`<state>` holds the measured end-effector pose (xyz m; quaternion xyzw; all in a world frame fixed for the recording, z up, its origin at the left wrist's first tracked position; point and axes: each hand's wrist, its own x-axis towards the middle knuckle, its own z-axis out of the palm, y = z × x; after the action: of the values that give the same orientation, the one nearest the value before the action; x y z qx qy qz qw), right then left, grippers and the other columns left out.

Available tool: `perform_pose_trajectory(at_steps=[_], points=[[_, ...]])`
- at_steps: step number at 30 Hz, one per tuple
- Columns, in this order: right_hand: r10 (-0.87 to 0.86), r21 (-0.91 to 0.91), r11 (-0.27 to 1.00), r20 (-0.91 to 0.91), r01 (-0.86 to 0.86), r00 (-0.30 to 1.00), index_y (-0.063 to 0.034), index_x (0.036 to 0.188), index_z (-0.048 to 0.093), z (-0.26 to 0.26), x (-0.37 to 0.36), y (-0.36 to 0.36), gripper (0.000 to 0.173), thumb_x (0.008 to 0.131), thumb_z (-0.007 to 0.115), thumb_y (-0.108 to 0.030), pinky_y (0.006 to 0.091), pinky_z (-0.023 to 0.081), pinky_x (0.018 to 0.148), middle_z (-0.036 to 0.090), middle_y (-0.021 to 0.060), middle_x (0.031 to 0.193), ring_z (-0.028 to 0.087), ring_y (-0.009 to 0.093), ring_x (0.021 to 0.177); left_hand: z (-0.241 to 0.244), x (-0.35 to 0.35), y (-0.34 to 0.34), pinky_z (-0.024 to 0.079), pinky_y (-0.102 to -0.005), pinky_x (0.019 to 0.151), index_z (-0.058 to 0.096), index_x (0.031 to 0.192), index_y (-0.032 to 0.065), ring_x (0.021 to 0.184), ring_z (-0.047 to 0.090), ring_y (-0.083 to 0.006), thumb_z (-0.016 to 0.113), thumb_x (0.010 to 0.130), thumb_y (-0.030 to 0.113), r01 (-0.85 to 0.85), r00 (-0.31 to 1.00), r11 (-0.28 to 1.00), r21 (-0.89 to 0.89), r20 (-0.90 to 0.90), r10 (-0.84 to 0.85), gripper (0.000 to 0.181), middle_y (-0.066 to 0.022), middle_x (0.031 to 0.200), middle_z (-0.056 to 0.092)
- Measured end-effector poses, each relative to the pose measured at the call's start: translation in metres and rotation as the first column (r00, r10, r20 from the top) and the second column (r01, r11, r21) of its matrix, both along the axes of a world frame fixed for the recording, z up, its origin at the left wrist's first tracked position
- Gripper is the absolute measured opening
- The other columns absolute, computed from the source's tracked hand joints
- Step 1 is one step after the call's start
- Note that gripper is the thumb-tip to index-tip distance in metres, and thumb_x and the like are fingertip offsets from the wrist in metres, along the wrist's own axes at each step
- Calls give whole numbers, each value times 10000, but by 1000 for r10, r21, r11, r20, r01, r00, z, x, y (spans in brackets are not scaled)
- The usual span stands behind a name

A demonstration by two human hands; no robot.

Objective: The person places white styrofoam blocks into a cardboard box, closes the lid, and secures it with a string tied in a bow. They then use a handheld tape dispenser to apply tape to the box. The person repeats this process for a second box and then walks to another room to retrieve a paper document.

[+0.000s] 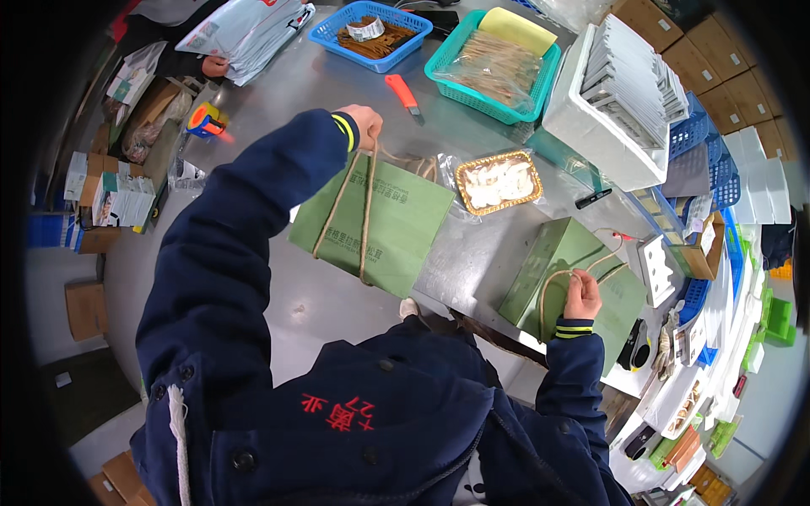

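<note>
Two green paper gift bags with twisted cord handles stand in front of me. My left hand (pixel 364 126) is closed on the cord handle of the left green bag (pixel 405 234), whose side bears writing. The cord of the right green bag (pixel 528 278) is pinched between the fingertips of my right hand (pixel 582 296). Between and beyond the bags lies a gold-edged tray of pale sliced food (pixel 500 182) in clear plastic wrap. An orange utility knife (pixel 403 93) rests farther back, its blade end towards me.
A blue basket (pixel 323 39), a teal basket (pixel 436 74) and a white foam box (pixel 579 129) of packets stand at the back. A black marker (pixel 593 198) lies before the box. At left is a tape dispenser (pixel 205 120); another person's hand (pixel 215 66) is by white plastic bags.
</note>
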<state>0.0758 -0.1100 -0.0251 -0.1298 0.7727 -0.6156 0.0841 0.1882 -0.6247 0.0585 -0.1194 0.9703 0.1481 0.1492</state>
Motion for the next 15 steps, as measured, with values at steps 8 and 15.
perform_pose_trajectory(at_steps=[8,15], points=[[-59,83,995,37,56,998,-1,942,590,2,-2,4,138,818,560,-54,159,382,569,571,-17,766,486,27,642,-46,-5,10,467,-289,579,468,1094,52,613,580,-140,703,731,218,-274,954,726,630,82,289,462,-61,678,600],[144,240,969,-331,-64,933,-3,968,588,109,-15,19,178,802,527,17,178,356,502,553,-30,688,444,27,574,138,88,82,306,-187,496,440,1080,40,523,354,-24,601,753,22,112,964,534,838,-223,147,365,59,569,373]])
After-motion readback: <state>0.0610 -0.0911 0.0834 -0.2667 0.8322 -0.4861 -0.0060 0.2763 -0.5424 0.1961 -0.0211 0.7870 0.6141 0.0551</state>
